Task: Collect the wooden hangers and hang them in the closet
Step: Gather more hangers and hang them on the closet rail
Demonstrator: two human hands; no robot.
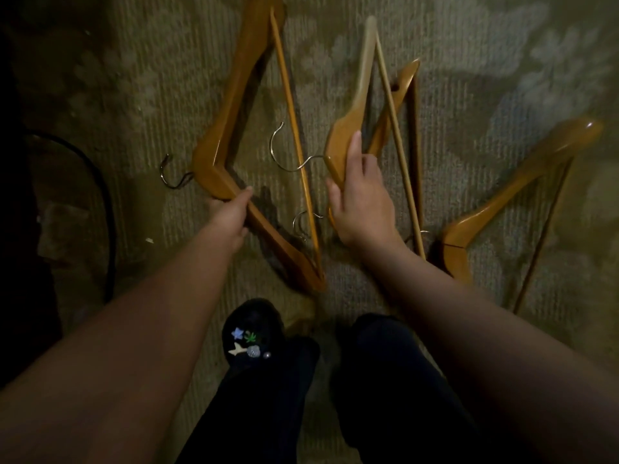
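Dim, blurred view. At 6 o'clock, dark trousers (268, 413) and a black shoe (249, 333) with charms. The left hand (231, 217) curls round the left hanger (234, 85) by its glossy wooden shoulder at 9 o'clock. The right hand (361, 205) grips a pale hanger (363, 72) at centre, half hiding a third hanger (407, 78). A fourth hanger (522, 175) lies at 3 o'clock on ribbed carpet (150, 78).

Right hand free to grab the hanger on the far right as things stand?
Probably not yet. The right hand grips the middle hanger, so its fingers are taken. The far-right hanger lies on the carpet with nothing over it, so the path looks open.
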